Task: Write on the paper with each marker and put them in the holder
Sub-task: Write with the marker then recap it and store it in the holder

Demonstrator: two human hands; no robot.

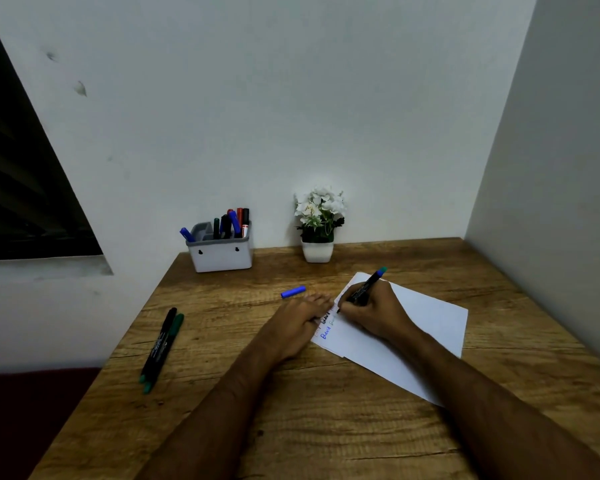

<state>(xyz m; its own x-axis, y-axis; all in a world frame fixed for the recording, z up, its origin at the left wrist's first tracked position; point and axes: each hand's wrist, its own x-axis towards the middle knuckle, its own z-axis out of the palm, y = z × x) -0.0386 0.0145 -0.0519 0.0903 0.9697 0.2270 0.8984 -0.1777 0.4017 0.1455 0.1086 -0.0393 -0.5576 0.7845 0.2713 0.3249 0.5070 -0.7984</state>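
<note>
A white sheet of paper [420, 327] lies on the wooden desk, with a few written lines near its left edge. My right hand [371, 311] grips a black marker [366, 285] with a blue-green end, its tip down on the paper. My left hand [300, 322] lies flat on the paper's left edge, fingers straight. A loose blue cap [292, 292] lies just beyond my left hand. Two capped markers [161, 344], one black and one green, lie side by side at the desk's left. The grey-white holder [220, 254] at the back has several markers standing in it.
A small white pot of white flowers [318, 223] stands against the back wall, right of the holder. Walls close the desk [291, 427] at the back and on the right. The desk's left edge runs diagonally, with a dark window beyond it.
</note>
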